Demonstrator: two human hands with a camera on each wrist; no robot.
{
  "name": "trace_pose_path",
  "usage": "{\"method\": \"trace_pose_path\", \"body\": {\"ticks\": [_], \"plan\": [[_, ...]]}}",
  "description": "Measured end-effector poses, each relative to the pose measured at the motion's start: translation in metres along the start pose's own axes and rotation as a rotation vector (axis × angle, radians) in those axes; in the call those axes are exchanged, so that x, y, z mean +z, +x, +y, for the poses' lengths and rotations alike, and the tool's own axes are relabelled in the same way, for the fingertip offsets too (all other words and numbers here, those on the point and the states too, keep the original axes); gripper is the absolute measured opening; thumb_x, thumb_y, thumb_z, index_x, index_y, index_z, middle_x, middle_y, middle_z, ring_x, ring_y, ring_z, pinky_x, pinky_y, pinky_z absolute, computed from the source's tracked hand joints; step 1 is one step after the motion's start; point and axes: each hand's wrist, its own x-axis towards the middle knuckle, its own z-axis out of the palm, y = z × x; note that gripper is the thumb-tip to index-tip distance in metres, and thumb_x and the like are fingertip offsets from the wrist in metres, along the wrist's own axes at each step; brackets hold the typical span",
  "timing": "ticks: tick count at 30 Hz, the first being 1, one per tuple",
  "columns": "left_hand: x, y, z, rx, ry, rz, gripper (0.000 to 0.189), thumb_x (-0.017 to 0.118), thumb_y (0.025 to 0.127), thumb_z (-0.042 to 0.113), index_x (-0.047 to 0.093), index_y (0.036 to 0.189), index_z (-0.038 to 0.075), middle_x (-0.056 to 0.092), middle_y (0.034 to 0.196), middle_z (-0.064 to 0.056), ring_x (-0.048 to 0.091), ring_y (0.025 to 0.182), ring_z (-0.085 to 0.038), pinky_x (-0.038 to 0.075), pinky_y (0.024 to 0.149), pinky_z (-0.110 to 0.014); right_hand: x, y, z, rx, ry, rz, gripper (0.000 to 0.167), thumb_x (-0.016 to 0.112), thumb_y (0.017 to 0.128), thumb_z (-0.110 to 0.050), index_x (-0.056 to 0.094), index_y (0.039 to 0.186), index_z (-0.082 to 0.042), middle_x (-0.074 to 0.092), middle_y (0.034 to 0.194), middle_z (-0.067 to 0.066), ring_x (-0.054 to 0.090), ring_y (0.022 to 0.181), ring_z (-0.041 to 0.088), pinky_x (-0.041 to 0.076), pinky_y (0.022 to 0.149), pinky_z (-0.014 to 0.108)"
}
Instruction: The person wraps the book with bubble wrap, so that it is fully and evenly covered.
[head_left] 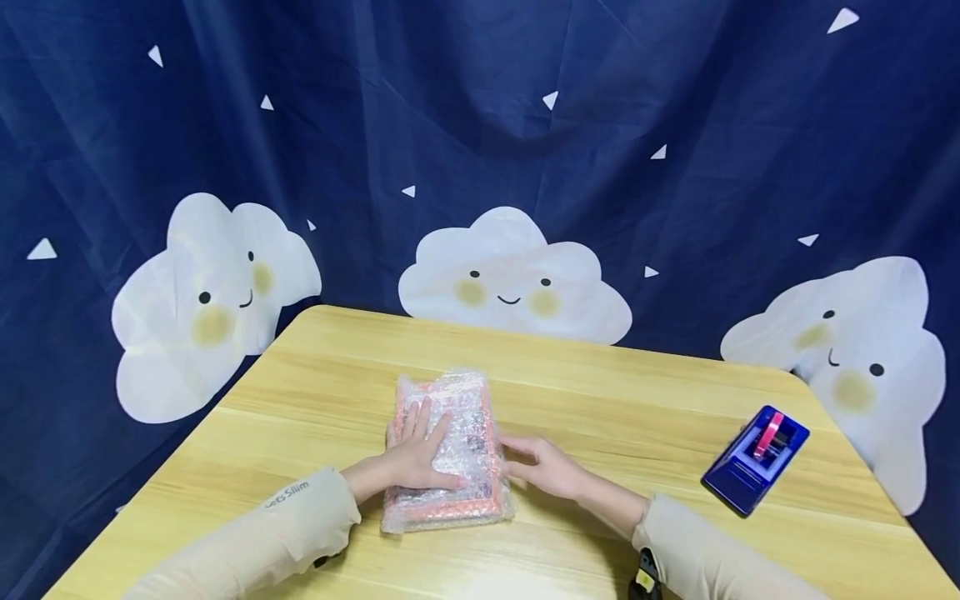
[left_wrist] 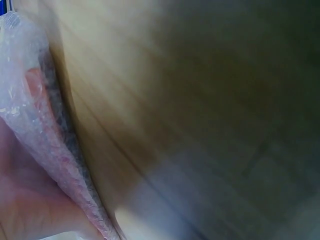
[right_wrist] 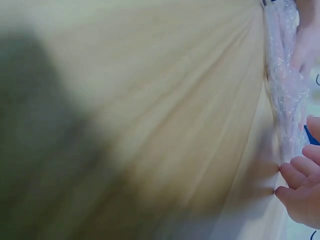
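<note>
Salmon pink was shown through the clear bubble wrap (head_left: 463, 382) of a flat parcel (head_left: 468, 442), which was laid on the wooden bench (head_left: 600, 392). By the head view the parcel's upper face was shown, with the left hand (head_left: 412, 458) rested on it, its fingers spread and pointed toward the far end. Only by the left wrist view was the thickness of one side revealed: a pink band, with a greyish layer below it, was set against the wood. By the right wrist view the fingers of the right hand (head_left: 551, 468) were shown more closely; they were loosely bent and brought to the parcel's right edge.

The wrap was crinkled and glossy, flecked with small highlights, and ragged at the parcel's far end. Beneath it a rectangular outline was formed by the pink border, with darker patches near the right edge. Well to the right of the parcel, a glossy dark-blue tape dispenser (head_left: 738, 482) was placed, with a red strip (head_left: 768, 435) held in its hollow. Beyond the parcel a navy curtain (head_left: 480, 150) was hung, printed with white clouds (head_left: 510, 246).

The parcel's long axis was pointed away from the person, toward the curtain, and one short edge was turned to the person.
</note>
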Motion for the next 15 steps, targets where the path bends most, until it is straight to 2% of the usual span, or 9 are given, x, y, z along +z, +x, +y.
{"method": "trace_pose_path", "body": {"ticks": [1, 6, 10, 15], "plan": [[0.0, 0.0, 0.0, 0.0, 0.0, 0.0, 0.108, 0.062, 0.07, 0.064, 0.011, 0.147, 0.009, -0.014, 0.148, -0.024, -0.016, 0.134, -0.042, -0.005, 0.098, -0.069, -0.001, -0.003, 0.0, 0.003, 0.006, 0.002, 0.05, 0.054, 0.091, -0.019, 0.042, 0.131, 0.007, 0.043, 0.135, 0.022, 0.041, 0.124, 0.037, 0.031, 0.101, 0.048], [0.001, 0.0, 0.0, 0.001, 0.003, 0.002, 0.108, 0.063, 0.071, 0.064, 0.011, 0.147, 0.008, -0.013, 0.148, -0.024, -0.015, 0.134, -0.042, -0.005, 0.098, -0.069, -0.01, -0.021, 0.003, 0.032, -0.001, 0.01, 0.049, 0.054, 0.091, -0.019, 0.043, 0.13, 0.008, 0.044, 0.133, 0.023, 0.042, 0.123, 0.039, 0.029, 0.1, 0.05], [0.001, 0.001, 0.0, 0.003, 0.005, -0.001, 0.107, 0.063, 0.071, 0.063, 0.011, 0.147, 0.008, -0.012, 0.148, -0.025, -0.015, 0.134, -0.042, -0.005, 0.098, -0.068, -0.02, -0.035, 0.011, 0.026, -0.03, 0.024, 0.049, 0.055, 0.091, -0.02, 0.043, 0.13, 0.009, 0.045, 0.132, 0.023, 0.043, 0.121, 0.038, 0.031, 0.099, 0.048], [0.0, 0.0, -0.001, 0.001, 0.002, -0.004, 0.106, 0.063, 0.071, 0.063, 0.012, 0.147, 0.008, -0.011, 0.149, -0.025, -0.015, 0.134, -0.042, -0.006, 0.099, -0.068, -0.035, -0.053, 0.013, 0.015, 0.059, 0.055, 0.049, 0.052, 0.092, -0.014, 0.038, 0.129, 0.017, 0.041, 0.131, 0.031, 0.044, 0.118, 0.043, 0.036, 0.095, 0.045]]}}
